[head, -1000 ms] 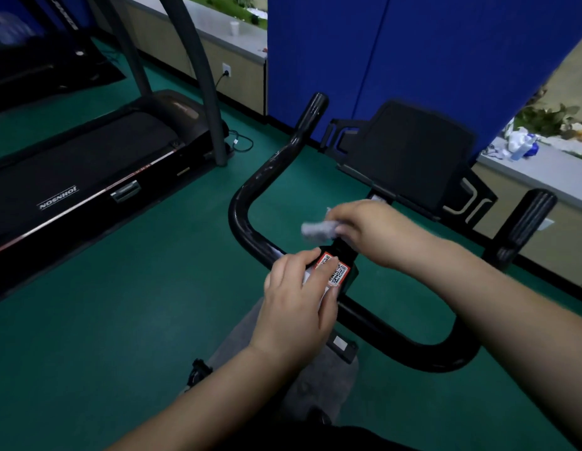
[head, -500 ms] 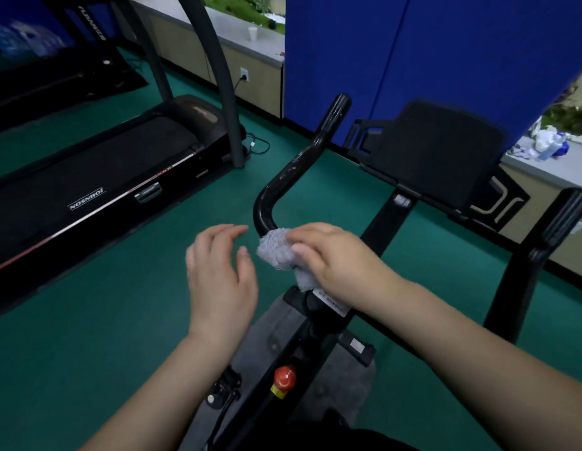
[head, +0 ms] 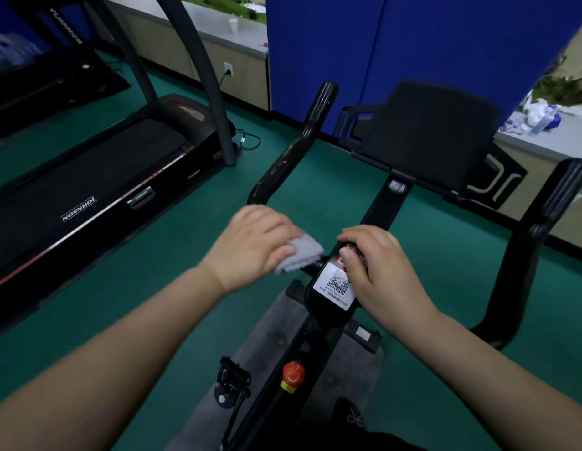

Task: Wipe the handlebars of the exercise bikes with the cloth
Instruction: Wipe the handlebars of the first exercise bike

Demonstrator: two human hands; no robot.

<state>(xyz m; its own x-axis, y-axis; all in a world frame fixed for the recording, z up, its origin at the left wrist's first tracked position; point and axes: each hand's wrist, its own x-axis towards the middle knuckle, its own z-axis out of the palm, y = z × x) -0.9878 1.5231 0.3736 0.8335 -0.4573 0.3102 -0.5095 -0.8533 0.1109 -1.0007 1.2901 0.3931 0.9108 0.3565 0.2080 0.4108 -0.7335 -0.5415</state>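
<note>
The exercise bike's black handlebar (head: 296,151) curves up on the left, and its other arm (head: 556,203) rises on the right. My left hand (head: 253,245) holds a grey cloth (head: 299,255) against the left stretch of the bar, close to the centre. My right hand (head: 377,268) grips the middle of the handlebar, with its thumb on the white QR sticker (head: 335,284) on the stem block. The bar under both hands is hidden.
A black console holder (head: 429,131) stands ahead of the bar before a blue partition (head: 413,43). A treadmill (head: 88,190) lies to the left on the green floor. Below are a red knob (head: 292,374), a pedal (head: 231,382) and a grey mat (head: 276,336).
The cloth has passed from my right hand to my left. My right hand moved onto the handlebar's centre, and my left hand came in onto the left stretch.
</note>
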